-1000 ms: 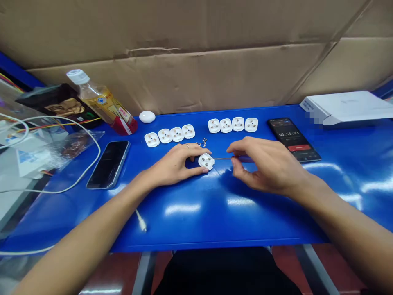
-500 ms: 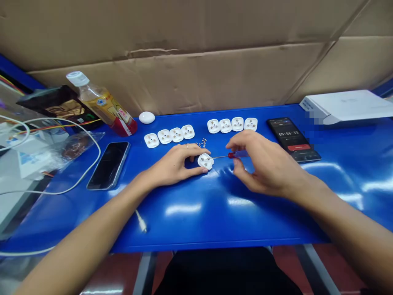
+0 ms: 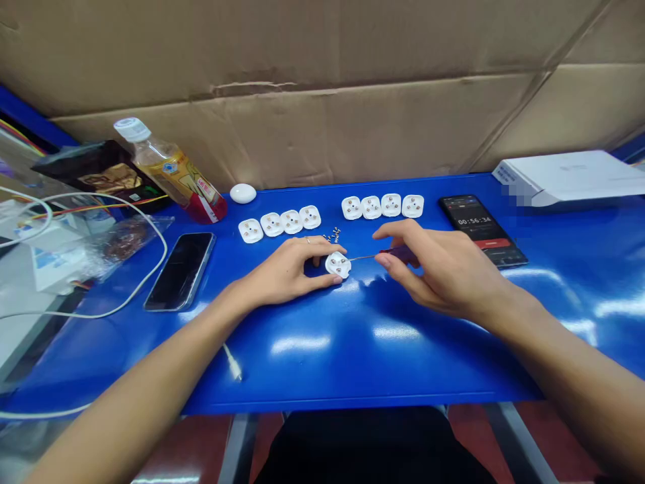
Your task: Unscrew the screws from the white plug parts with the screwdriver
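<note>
Between thumb and forefinger, my left hand (image 3: 289,270) grips a small white plastic housing (image 3: 337,265) with metal contacts, low over the blue table. My right hand (image 3: 443,269) is closed round the dark red handle of a screwdriver (image 3: 363,257). The screwdriver's thin shaft points left and its tip meets the housing's right upper edge. Just behind the left fingers lies a little heap of screws (image 3: 333,235). Similar white housings stand in two rows farther back, a left row (image 3: 273,224) and a right row (image 3: 381,206).
A phone (image 3: 180,271) lies at left, and another phone (image 3: 484,230) showing a timer at right. A drink bottle (image 3: 174,173), a white egg-shaped object (image 3: 242,193) and a white box (image 3: 574,176) are along the back. A white cable (image 3: 151,269) loops at left; a cable plug (image 3: 234,368) rests near the front.
My right thumb and fingers have shifted on the screwdriver handle, covering more of its front end. The left hand still holds the housing in the same place.
</note>
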`<action>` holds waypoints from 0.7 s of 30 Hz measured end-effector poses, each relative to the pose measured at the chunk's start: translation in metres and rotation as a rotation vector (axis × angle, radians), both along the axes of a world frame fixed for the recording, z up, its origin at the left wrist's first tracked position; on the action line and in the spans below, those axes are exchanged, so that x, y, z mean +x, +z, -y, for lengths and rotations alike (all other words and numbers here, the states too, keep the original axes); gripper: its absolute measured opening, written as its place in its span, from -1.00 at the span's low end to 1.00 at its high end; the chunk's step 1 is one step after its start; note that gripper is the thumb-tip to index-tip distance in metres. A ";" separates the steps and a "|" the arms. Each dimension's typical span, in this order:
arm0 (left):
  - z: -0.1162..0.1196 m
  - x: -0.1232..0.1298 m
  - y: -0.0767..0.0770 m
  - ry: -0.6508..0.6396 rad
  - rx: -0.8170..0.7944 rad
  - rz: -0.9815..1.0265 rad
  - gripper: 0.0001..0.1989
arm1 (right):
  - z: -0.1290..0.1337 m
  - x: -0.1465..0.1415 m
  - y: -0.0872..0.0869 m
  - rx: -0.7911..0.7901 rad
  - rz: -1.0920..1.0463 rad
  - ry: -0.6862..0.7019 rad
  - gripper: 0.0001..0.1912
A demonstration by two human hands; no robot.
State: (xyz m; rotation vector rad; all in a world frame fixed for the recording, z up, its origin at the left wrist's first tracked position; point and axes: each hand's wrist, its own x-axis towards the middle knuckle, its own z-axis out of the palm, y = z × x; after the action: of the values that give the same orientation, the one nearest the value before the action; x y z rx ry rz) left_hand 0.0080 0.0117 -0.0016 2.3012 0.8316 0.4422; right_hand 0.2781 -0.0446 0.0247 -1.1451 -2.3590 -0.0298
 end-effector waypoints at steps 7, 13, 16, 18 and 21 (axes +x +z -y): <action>0.000 0.000 -0.001 0.004 -0.001 -0.008 -0.53 | 0.001 -0.001 0.002 -0.017 -0.031 0.090 -0.79; 0.000 0.000 -0.001 -0.001 0.007 -0.009 -0.52 | 0.000 0.001 0.001 -0.007 -0.024 0.029 -0.81; -0.001 -0.001 -0.002 -0.007 0.016 -0.008 -0.52 | -0.001 0.000 -0.002 0.034 -0.005 0.027 -0.86; -0.001 -0.001 -0.002 -0.013 0.022 -0.003 -0.52 | -0.002 -0.001 -0.001 0.014 -0.005 0.048 -0.87; -0.001 -0.001 -0.002 -0.022 0.024 -0.003 -0.52 | -0.002 0.000 0.002 -0.021 -0.045 0.098 -0.82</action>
State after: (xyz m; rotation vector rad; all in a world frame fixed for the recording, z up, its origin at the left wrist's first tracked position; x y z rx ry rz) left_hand 0.0066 0.0128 -0.0039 2.3310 0.8057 0.4411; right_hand 0.2777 -0.0430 0.0266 -1.0271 -2.3776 0.0545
